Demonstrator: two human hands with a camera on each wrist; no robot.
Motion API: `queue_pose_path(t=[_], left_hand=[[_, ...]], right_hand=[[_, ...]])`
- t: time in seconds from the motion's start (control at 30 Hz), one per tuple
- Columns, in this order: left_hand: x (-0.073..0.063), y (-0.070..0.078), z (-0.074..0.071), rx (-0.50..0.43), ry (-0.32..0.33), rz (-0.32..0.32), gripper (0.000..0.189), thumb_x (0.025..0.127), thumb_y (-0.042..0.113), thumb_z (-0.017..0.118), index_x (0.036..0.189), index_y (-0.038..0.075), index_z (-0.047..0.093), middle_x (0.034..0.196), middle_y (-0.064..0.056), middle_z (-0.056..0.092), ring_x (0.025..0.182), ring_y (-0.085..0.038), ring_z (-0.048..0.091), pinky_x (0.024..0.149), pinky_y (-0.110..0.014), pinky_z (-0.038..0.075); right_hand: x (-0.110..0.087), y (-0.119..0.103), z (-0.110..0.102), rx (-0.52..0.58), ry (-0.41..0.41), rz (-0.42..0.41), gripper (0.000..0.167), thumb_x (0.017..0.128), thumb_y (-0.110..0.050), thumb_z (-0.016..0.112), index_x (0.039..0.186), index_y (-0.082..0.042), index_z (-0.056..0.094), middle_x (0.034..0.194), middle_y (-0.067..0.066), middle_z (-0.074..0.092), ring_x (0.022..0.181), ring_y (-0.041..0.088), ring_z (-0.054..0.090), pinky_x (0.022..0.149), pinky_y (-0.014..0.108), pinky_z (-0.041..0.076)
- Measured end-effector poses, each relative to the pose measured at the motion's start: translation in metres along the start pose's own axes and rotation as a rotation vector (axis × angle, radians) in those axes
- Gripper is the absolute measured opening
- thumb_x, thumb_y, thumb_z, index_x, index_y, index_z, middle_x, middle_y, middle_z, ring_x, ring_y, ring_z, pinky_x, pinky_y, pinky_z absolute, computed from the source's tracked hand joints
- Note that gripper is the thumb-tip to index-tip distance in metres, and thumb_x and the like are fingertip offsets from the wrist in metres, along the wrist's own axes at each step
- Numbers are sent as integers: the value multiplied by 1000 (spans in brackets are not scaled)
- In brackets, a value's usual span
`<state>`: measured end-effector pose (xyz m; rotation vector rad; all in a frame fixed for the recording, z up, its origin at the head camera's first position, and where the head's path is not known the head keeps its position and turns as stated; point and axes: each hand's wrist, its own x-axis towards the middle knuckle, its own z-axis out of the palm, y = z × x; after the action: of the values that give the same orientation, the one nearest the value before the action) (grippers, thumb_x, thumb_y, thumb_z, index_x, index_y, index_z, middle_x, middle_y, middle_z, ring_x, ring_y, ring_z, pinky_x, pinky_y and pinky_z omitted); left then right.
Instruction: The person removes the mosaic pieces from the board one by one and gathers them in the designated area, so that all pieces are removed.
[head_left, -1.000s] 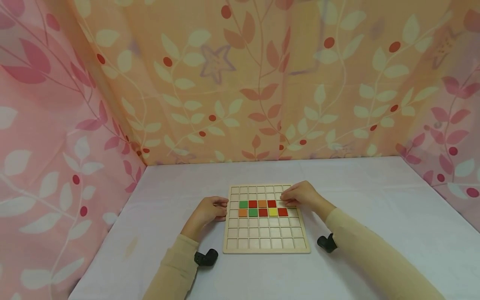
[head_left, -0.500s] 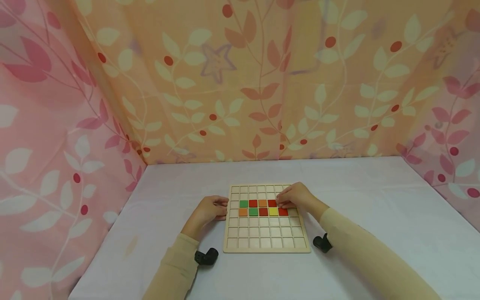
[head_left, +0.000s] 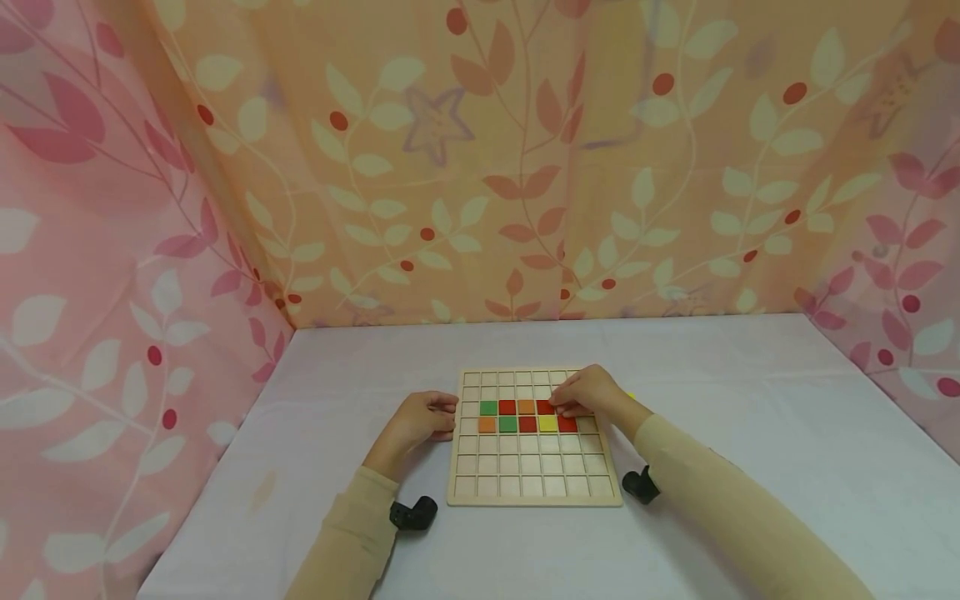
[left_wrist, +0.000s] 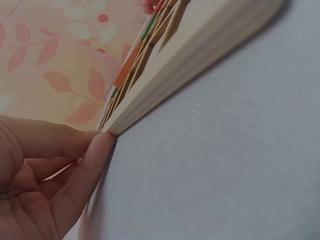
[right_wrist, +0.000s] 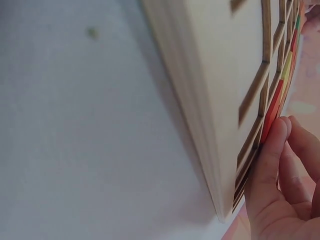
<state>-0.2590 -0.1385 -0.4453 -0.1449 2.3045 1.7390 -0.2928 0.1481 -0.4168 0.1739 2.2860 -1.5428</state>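
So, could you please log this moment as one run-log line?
left hand: touching left edge of board | right hand: at red tiles, any held piece hidden | board: flat on table, two rows of coloured tiles

Left hand (head_left: 417, 417) pinching, thumb (left_wrist: 82, 180) against index finger (left_wrist: 55, 140); right hand (head_left: 590, 391) pinching, fingers (right_wrist: 305, 145) bent; forearms (head_left: 348, 533) angled inward.

Board (head_left: 528, 485): pale wood tone, square grid. Upper tile row (head_left: 526, 407), 9 to 3 o'clock: green, red, orange, red. Lower tile row (head_left: 528, 424), same direction: orange, green, red, yellow, red. Sleeves (head_left: 738, 504): beige. Tablecloth (head_left: 525, 554): off-white. Backdrop (head_left: 480, 183) at 12 o'clock: orange, cream and coral leaves, red dots. Side panel (head_left: 112, 250) at 9 o'clock: pink, white and magenta leaves
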Motion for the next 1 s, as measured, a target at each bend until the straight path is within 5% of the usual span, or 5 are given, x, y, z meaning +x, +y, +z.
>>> queue_pose_path(t=[0.53, 1.0], left_hand=[[1, 0, -1, 20, 0, -4, 41, 85, -13, 63, 126, -5, 62, 107, -16, 63, 81, -15, 63, 70, -29, 62], [-1, 1, -1, 7, -5, -8, 43, 84, -13, 63, 126, -5, 62, 108, -16, 62, 80, -16, 63, 68, -27, 62]], right_hand=[[3, 0, 3, -92, 21, 3, 17, 87, -7, 74, 97, 7, 74, 72, 3, 72, 54, 7, 62, 57, 20, 58], [4, 0, 0, -54, 3, 9, 16, 88, -6, 72, 97, 7, 74, 70, 2, 70, 54, 7, 63, 58, 20, 59]])
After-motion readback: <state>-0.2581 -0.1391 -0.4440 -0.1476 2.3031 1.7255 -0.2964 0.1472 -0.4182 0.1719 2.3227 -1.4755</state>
